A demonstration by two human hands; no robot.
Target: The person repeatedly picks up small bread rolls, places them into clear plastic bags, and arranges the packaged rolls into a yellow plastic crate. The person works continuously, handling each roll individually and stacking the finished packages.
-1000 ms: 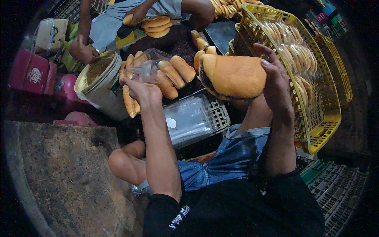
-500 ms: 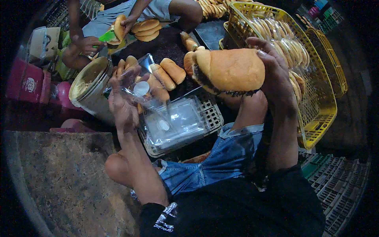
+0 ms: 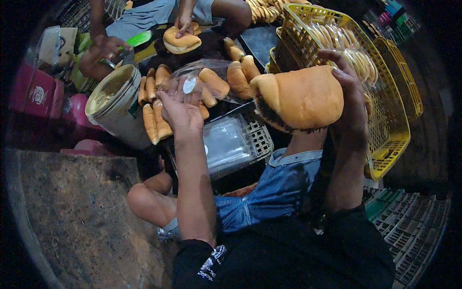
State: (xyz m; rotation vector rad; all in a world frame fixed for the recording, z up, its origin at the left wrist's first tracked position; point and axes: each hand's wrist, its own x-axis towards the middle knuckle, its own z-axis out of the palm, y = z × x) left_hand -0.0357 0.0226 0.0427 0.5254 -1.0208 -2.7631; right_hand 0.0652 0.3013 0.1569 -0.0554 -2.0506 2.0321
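My right hand (image 3: 352,98) grips a large, soft golden bun (image 3: 303,96) by its right end. Dark filling shows along the bun's split lower and left edges. To the left, my left hand (image 3: 182,113) holds a clear plastic bag (image 3: 208,68) with a white round label; the film is spread over the fingers. The fingers show partly through the plastic. Several elongated buns (image 3: 155,120) lie beneath and around this hand. A stack of flat clear bags (image 3: 228,142) rests on a crate (image 3: 262,137) between the two forearms. Bag and bun are apart.
Across from me, another person's hand (image 3: 183,26) presses a folded bun (image 3: 180,42); their other hand holds a green spatula (image 3: 139,38). A tub (image 3: 113,96) of pale spread stands left. At right, a yellow basket (image 3: 387,130) holds bagged buns (image 3: 337,41).
My left hand has moved right with the bag, which now spreads wider. The filled bun has shifted slightly right and down. The other person's bun has been lowered, and the spatula is away from it.
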